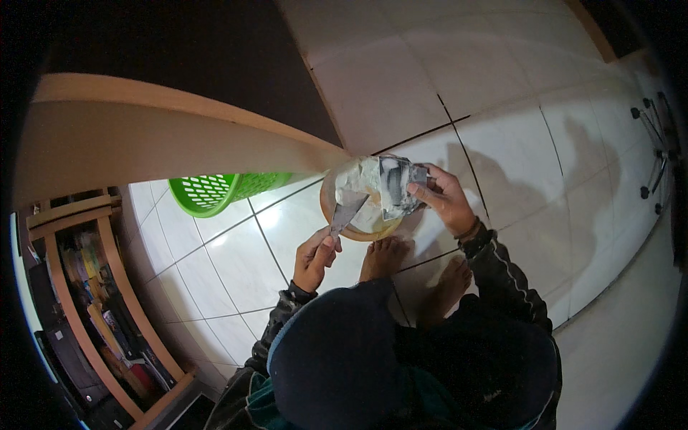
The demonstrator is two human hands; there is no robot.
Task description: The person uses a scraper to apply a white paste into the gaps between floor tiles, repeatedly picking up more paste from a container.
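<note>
My left hand [316, 258] is closed around the handle of a putty knife [348, 213]. Its grey, triangular blade points up and to the right. In my right hand [448, 202] is a flat grey and black piece [398, 185] smeared with white paste; I cannot tell its exact kind. Both tools are over a round yellowish tub [331, 209], whose rim shows on the left and near sides. White, putty-like paste [357, 178] lies to the left of the flat piece, near the knife's tip. How deep the tub is stays hidden.
My bare feet [387, 259] stand on the white tiled floor [240, 251] just below the tub. A green perforated plastic basket [208, 195] lies to the left, beside a beige panel [179, 140]. A wooden shelf [107, 308] with assorted items is at far left, and thin metal legs [652, 154] are at far right.
</note>
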